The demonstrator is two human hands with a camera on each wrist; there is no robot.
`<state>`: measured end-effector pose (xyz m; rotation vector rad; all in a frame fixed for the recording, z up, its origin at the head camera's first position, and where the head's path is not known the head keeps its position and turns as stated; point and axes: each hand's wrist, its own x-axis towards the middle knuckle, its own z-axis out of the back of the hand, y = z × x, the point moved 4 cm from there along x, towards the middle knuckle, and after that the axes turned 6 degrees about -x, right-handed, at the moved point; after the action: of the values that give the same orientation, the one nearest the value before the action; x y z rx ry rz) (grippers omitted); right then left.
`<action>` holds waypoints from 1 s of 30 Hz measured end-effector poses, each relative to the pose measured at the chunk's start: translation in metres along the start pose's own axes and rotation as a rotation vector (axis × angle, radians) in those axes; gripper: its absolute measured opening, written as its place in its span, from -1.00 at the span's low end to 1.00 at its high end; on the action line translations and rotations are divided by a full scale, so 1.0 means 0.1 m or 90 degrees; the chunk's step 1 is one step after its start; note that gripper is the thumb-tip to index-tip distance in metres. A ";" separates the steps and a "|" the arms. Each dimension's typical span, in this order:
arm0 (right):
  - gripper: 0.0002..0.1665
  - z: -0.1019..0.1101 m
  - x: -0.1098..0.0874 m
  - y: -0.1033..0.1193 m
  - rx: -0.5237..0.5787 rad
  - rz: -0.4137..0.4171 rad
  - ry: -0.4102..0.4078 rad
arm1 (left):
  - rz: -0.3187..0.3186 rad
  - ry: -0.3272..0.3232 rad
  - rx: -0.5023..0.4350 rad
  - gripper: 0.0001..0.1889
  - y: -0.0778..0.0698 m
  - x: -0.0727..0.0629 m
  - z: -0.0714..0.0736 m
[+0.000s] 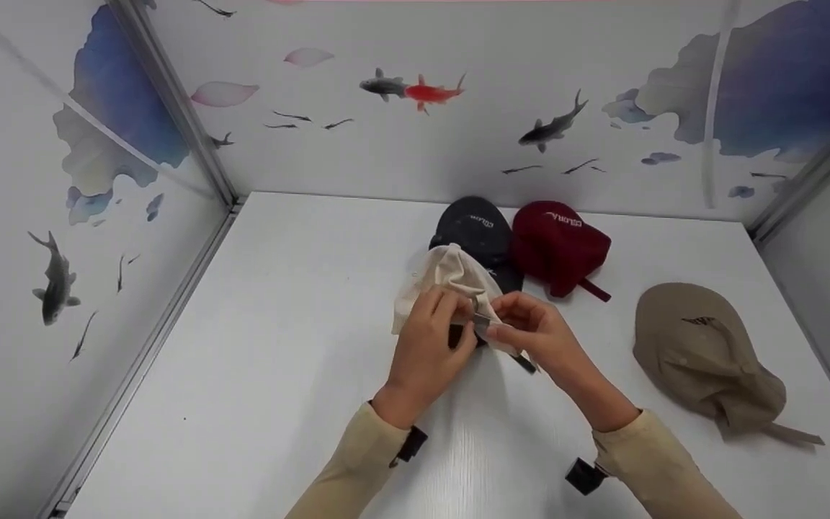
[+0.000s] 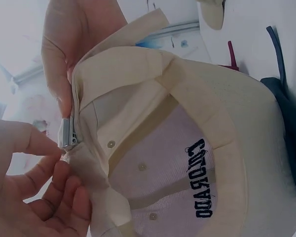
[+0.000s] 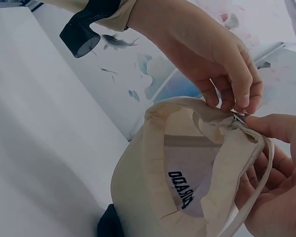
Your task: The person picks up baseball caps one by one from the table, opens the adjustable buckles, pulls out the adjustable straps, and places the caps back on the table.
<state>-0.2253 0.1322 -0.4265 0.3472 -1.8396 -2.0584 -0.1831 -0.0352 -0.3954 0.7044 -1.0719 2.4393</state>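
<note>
A cream baseball cap (image 1: 451, 268) is held up between both hands over the table, its hollow inside showing dark lettering (image 2: 203, 177) in the left wrist view. My left hand (image 1: 429, 353) pinches the back strap right beside a small metal buckle (image 2: 67, 132). From the other side, my right hand (image 1: 546, 337) grips the strap at the buckle, with the thumb (image 3: 274, 126) against the metal. A loose length of strap (image 2: 138, 30) sticks out past the right hand. In the head view the hands cover part of the cap's back edge.
Behind the cream cap lies a dark navy cap (image 1: 471, 223), partly overlapped by it. A dark red cap (image 1: 555, 249) lies beside that one. Farther right is a khaki cap (image 1: 703, 346) with its strap (image 1: 793, 434) trailing. Printed panels (image 1: 487, 43) enclose the white table (image 1: 242, 375).
</note>
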 end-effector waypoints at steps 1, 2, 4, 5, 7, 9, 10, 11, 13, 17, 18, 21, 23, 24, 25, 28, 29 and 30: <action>-0.75 0.00 0.00 0.00 -0.002 0.000 -0.004 | 0.000 0.004 -0.006 -0.85 0.00 0.00 -0.01; -0.75 0.00 0.00 0.01 -0.005 0.001 -0.007 | 0.002 0.007 -0.011 -0.83 0.00 -0.01 -0.02; -0.73 0.01 0.00 0.02 -0.009 -0.001 -0.014 | 0.007 0.010 -0.020 -0.79 0.00 -0.01 -0.04; -0.71 0.01 0.00 0.02 -0.009 -0.001 -0.015 | 0.009 0.010 -0.025 -0.78 0.01 -0.01 -0.05; -0.70 0.01 -0.01 0.03 -0.008 0.004 -0.013 | 0.015 0.008 -0.032 -0.76 0.01 -0.02 -0.06; -0.70 0.00 -0.01 0.02 -0.004 0.006 -0.010 | 0.020 0.008 -0.033 -0.75 0.02 -0.02 -0.06; -0.70 0.00 -0.01 0.03 -0.001 0.009 -0.006 | 0.022 0.009 -0.035 -0.75 0.03 -0.02 -0.06; -0.70 -0.01 -0.01 0.02 -0.001 0.012 -0.001 | 0.022 0.009 -0.036 -0.75 0.04 -0.02 -0.05; -0.68 -0.02 -0.01 0.02 -0.001 0.013 0.005 | 0.024 0.014 -0.039 -0.74 0.05 -0.02 -0.05; -0.63 -0.01 -0.03 0.01 -0.005 0.011 0.009 | 0.029 0.024 -0.050 -0.73 0.07 0.00 -0.05; -0.63 -0.01 -0.03 0.01 -0.004 0.009 0.008 | 0.032 0.027 -0.055 -0.72 0.08 0.00 -0.06; -0.63 0.00 -0.04 0.02 0.000 0.011 0.008 | 0.040 0.029 -0.061 -0.72 0.08 0.01 -0.07; -0.65 0.00 -0.05 0.02 0.002 0.011 0.009 | 0.043 0.028 -0.065 -0.72 0.07 0.01 -0.07; -0.66 0.00 -0.05 0.03 0.003 0.011 0.010 | 0.044 0.026 -0.065 -0.72 0.07 0.01 -0.08; -0.67 0.00 -0.05 0.03 0.003 0.010 0.010 | 0.046 0.026 -0.064 -0.73 0.07 0.01 -0.08; -0.69 0.00 -0.05 0.03 -0.001 0.010 0.010 | 0.049 0.023 -0.062 -0.74 0.07 0.02 -0.08; -0.68 0.00 -0.05 0.03 -0.003 0.011 0.010 | 0.049 0.022 -0.060 -0.74 0.06 0.02 -0.08; -0.68 0.00 -0.05 0.03 -0.004 0.013 0.010 | 0.049 0.020 -0.058 -0.75 0.06 0.02 -0.09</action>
<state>-0.2202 0.1336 -0.4234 0.3411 -1.8189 -2.0423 -0.1903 -0.0323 -0.4027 0.6034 -1.2097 2.4400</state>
